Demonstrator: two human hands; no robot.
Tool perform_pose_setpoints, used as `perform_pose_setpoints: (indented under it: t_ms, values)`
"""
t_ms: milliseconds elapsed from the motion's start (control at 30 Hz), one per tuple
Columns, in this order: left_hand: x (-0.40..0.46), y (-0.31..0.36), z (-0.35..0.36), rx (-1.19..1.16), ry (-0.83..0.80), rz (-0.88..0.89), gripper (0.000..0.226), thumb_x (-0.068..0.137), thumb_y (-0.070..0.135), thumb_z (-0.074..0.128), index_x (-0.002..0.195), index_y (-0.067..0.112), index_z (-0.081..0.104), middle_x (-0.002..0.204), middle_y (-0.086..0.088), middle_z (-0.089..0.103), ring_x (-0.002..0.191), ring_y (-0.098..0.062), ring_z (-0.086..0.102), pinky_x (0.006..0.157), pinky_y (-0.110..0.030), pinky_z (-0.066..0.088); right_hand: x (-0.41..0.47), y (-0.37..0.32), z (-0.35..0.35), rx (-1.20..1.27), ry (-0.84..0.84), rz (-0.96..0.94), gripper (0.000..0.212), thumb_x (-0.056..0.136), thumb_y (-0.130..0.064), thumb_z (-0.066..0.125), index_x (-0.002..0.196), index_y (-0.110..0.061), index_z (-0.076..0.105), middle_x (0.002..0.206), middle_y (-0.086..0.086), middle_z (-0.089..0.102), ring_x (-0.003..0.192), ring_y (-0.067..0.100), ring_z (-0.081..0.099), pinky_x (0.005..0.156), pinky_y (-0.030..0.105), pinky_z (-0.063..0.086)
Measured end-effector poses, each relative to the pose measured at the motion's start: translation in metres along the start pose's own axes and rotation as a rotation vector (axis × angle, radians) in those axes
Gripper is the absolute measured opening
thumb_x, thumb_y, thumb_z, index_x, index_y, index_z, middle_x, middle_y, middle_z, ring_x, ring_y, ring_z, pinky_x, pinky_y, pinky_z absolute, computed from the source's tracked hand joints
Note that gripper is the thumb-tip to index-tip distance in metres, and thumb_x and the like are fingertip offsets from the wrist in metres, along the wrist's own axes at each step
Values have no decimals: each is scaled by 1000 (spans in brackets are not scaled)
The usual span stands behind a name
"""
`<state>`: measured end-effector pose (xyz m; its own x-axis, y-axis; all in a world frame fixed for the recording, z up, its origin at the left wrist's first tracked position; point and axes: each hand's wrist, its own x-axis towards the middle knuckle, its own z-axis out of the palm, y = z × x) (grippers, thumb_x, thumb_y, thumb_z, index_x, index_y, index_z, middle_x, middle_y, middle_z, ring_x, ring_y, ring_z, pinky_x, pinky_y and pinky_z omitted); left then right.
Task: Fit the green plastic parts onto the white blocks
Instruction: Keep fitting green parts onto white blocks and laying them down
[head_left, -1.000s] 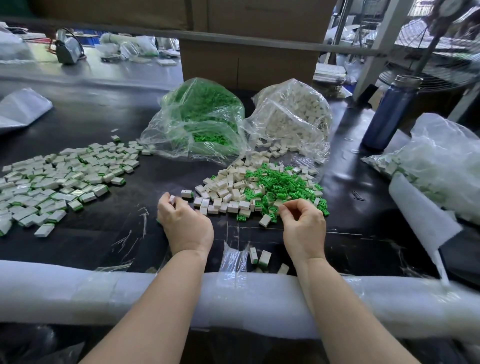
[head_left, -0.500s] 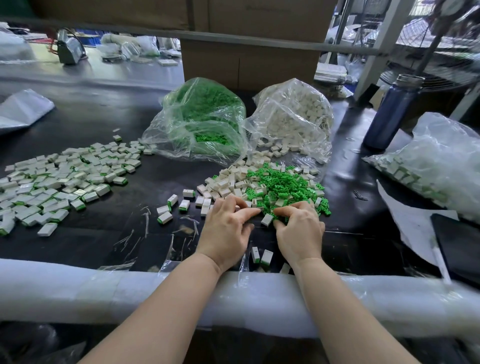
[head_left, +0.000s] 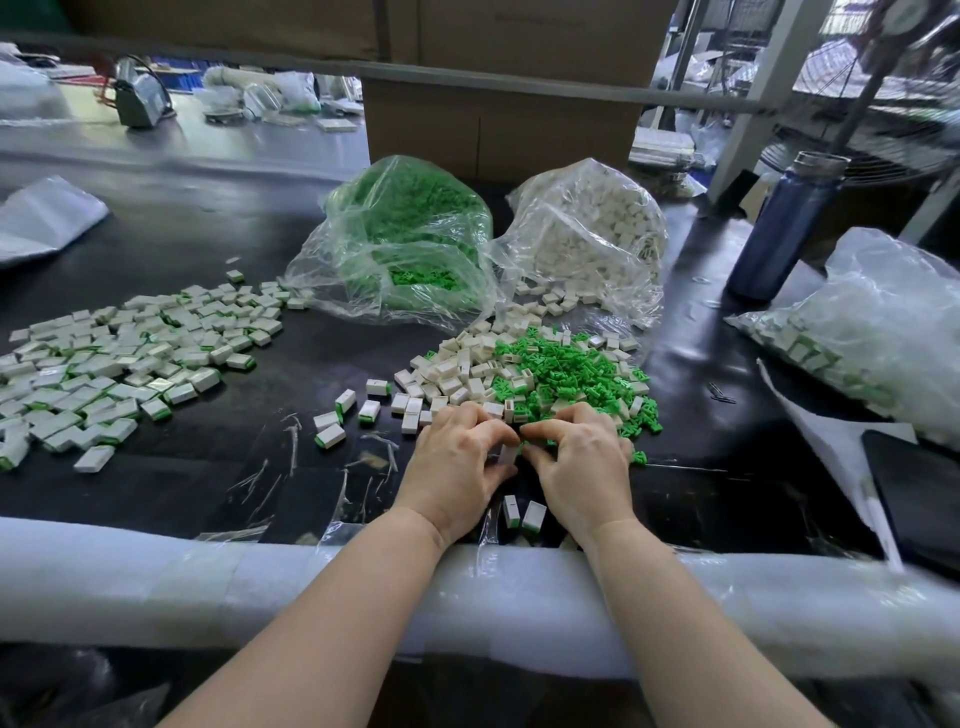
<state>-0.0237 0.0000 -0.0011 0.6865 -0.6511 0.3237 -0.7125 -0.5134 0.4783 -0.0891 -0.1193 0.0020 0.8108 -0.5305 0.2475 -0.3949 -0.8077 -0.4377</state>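
Left hand (head_left: 457, 470) and right hand (head_left: 576, 467) fingers curled, pinching one white block (head_left: 507, 455) between them — long axis roughly upright, tilted slightly right — just in front of the green parts pile (head_left: 571, 379).

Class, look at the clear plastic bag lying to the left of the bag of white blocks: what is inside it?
The clear plastic bag holds loose green plastic parts, visible through the film. Creases, glare and the heap itself hide its lower contents, so anything else in there cannot be seen.
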Motion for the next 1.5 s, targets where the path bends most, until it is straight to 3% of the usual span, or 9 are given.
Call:
perform_pose_setpoints:
  t_ms: [200,300,433,533,667,1100,1267,1400,1500]
  values:
    - [-2,3,-5,-173,8,-32,19,79,10,70,93,19,60,86,8,53,87,-13,51,83,-26,42,0,1,1,52,25,-22,10,82,-32,68,90,-26,68,106,-8,52,107,14,42,73,26,14]
    - [-3,3,-8,-379,32,-127,23,76,5,72,90,20,62,80,5,60,70,-5,55,72,-15,45,1,2,1,189,67,-36,7,82,-22,69,83,-19,62,92,-7,55,98,18,49,80,29,29]
    - [-2,1,-9,-537,31,-172,14,78,8,72,88,17,67,86,-3,69,81,-15,64,81,-20,51,-1,2,-2,426,48,-28,6,85,-12,65,84,-14,60,82,3,63,82,21,57,77,33,46]
    - [-1,-1,-10,-710,41,-237,19,81,6,68,84,24,64,83,-5,68,81,-18,66,79,-25,54,-1,0,-4,585,42,-12,9,84,-7,67,87,-15,64,84,2,66,82,17,61,78,26,50]
    - [0,-4,-11,-884,34,-292,18,83,2,65,89,19,66,83,-5,69,75,-11,66,73,-19,54,0,-2,-6,730,-31,-19,12,82,-3,67,84,-15,67,81,1,68,79,12,63,75,18,51]
    - [0,-3,-12,-928,-44,-258,7,83,8,65,85,14,62,73,0,67,64,-4,65,61,-12,48,-1,-3,-10,853,-30,-29,11,80,0,68,78,-11,67,74,3,67,68,10,61,67,15,50]
    - [0,-1,-12,-937,-44,-265,6,84,6,65,86,11,61,78,-5,68,64,-4,65,60,-11,48,-1,-4,-11,871,-55,-51,24,80,1,69,71,-22,67,70,-5,67,65,0,61,66,11,48]
    - [0,-4,-12,-915,-20,-281,6,83,8,66,87,11,62,79,-5,68,67,-7,65,61,-14,49,-2,-4,-11,892,-95,-39,26,82,1,66,74,-23,69,78,-2,70,76,7,65,74,15,50]
    - [0,-4,-11,-927,-38,-285,6,84,9,65,89,13,65,79,-5,69,70,-8,66,63,-14,49,-1,-3,-11,901,-86,-17,26,81,3,66,73,-22,68,75,-1,69,73,9,64,72,15,50]
